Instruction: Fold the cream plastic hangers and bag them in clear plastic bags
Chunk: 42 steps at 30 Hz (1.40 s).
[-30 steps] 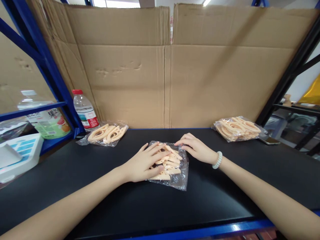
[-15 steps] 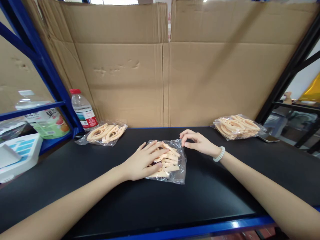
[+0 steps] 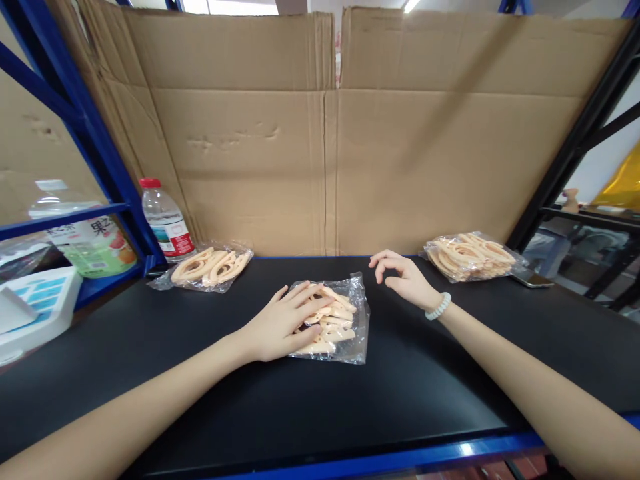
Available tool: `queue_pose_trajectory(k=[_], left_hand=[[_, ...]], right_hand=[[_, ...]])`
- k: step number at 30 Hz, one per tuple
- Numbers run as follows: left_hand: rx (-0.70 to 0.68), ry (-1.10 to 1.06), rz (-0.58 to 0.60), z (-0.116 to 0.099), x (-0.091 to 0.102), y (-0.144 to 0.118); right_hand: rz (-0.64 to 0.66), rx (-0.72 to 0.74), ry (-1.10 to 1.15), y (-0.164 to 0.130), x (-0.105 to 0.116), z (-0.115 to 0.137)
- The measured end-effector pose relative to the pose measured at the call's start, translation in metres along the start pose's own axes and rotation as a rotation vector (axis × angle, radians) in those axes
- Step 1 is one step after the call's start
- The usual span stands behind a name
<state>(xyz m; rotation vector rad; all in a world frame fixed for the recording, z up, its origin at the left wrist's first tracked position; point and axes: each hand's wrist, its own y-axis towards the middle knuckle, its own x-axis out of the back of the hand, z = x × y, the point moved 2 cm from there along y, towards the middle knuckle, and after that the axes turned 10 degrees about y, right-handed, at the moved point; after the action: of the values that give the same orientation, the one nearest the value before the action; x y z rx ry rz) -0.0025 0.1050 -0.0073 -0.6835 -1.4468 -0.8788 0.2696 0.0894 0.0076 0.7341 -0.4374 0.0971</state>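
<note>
A clear plastic bag of peach-coloured hair clips (image 3: 338, 321) lies in the middle of the black tabletop (image 3: 320, 400). My left hand (image 3: 280, 325) rests flat on the bag's left half, fingers spread over the clips. My right hand (image 3: 406, 278) hovers just right of the bag's far corner, fingers curled and apart, holding nothing; a white bead bracelet (image 3: 436, 307) is on that wrist.
Another bag of clips (image 3: 210, 265) lies at the back left, a fuller bag (image 3: 470, 256) at the back right beside a phone (image 3: 533, 281). A water bottle (image 3: 166, 220) stands by the blue rack post. Cardboard sheets (image 3: 325, 133) wall off the back. A white device (image 3: 35, 307) sits far left.
My right hand has let go of the bag's far right corner and drawn away to the right. My left hand stays pressed on the bag.
</note>
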Motion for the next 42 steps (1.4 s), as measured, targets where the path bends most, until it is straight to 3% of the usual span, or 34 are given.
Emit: queue_pose_trajectory(k=[2,4,6,8,12,20,29,34,38,42], left_hand=[[-0.007,0.018,-0.015,0.000,-0.002,0.000],[-0.009,0.027,-0.030,0.001,-0.004,0.000],[-0.003,0.028,-0.037,0.001,-0.005,0.000],[0.002,0.033,-0.037,0.001,-0.006,0.001],[0.000,0.032,-0.038,0.000,-0.005,0.001],[0.016,-0.019,-0.079,0.001,-0.005,0.000],[0.043,-0.014,-0.085,0.005,-0.006,0.001],[0.058,-0.012,-0.073,0.005,-0.006,0.000],[0.065,-0.001,-0.062,0.004,-0.005,0.000],[0.055,0.008,-0.074,0.005,-0.006,0.000]], right_hand=[[0.065,0.139,-0.055,-0.002,-0.011,0.017],[0.238,0.232,-0.156,-0.006,-0.027,0.032],[0.405,0.273,-0.312,-0.010,-0.041,0.038],[0.482,0.284,-0.428,-0.013,-0.049,0.039],[0.441,0.261,-0.453,-0.011,-0.041,0.037],[0.431,0.070,-0.194,-0.003,-0.008,0.045],[0.461,-0.041,-0.169,-0.002,-0.003,0.034],[0.555,-0.158,-0.377,-0.006,-0.011,0.029],[0.553,-0.063,-0.605,-0.009,-0.023,0.029],[0.550,0.022,-0.656,-0.011,-0.031,0.025]])
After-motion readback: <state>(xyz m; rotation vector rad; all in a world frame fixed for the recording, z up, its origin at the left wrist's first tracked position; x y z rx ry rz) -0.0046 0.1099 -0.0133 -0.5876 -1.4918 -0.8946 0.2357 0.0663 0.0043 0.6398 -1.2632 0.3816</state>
